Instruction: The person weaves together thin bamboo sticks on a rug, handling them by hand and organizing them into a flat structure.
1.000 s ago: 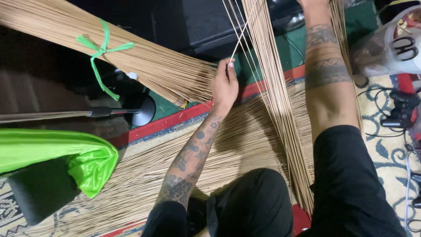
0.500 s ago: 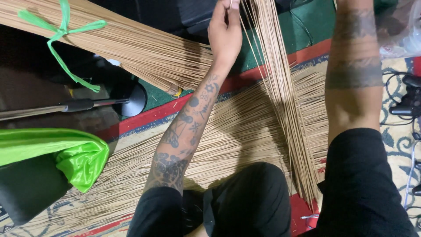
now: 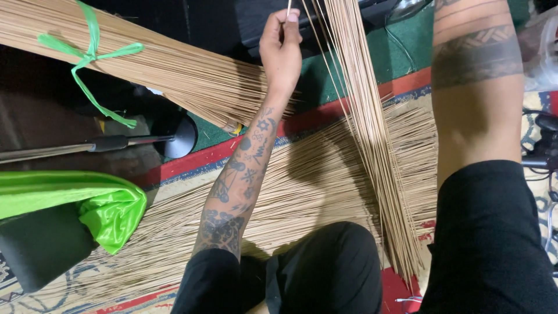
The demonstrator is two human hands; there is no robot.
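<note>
The left hand point(image 3: 280, 49) has its grip pinched shut on one thin stick point(image 3: 289, 7) that runs up past its fingertips and out of view. Just right of that grip hangs an upright sheaf of sticks point(image 3: 363, 116); the right forearm point(image 3: 476, 87) is beyond it, and the right hand's grip is out of frame. Left of the grip lies a tied stick bundle point(image 3: 145, 64) with a green ribbon point(image 3: 87, 55).

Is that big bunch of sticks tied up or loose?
Tied. A green ribbon is knotted around the stick bundle at upper left.

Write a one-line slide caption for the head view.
Left hand pinches one thin stick beside an upright sheaf of sticks over loose ones.
</note>
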